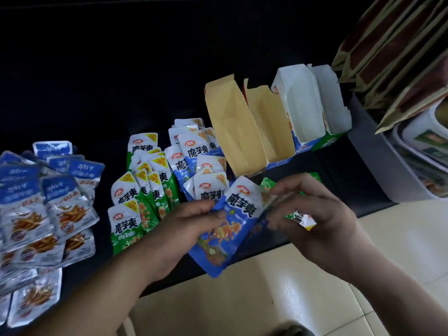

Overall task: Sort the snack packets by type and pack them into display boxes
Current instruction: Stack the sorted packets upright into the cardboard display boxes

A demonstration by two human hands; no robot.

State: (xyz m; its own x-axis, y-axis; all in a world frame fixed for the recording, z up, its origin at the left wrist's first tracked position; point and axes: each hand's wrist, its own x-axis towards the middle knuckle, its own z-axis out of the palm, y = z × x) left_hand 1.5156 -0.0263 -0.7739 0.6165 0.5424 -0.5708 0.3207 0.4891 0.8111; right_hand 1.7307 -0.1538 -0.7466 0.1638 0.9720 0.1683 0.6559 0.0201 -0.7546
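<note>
Left hand (184,229) pinches a blue packet (232,226), right hand (315,214) clutches green packets (300,218), seemingly splitting types for the open boxes (242,132)

The blue packet (232,221) in my left hand (184,229) reads 魔芋爽 beneath a red 卫龙 oval. On the counter (339,170), green packets (126,229) and blue packets (194,151) carry the same name, with yellow 20% corners. Print on the green packet (299,218) in my right hand (315,209) is blurred.

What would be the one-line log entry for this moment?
left hand: holds blue packet | right hand: holds green packet | display boxes: look empty
</note>
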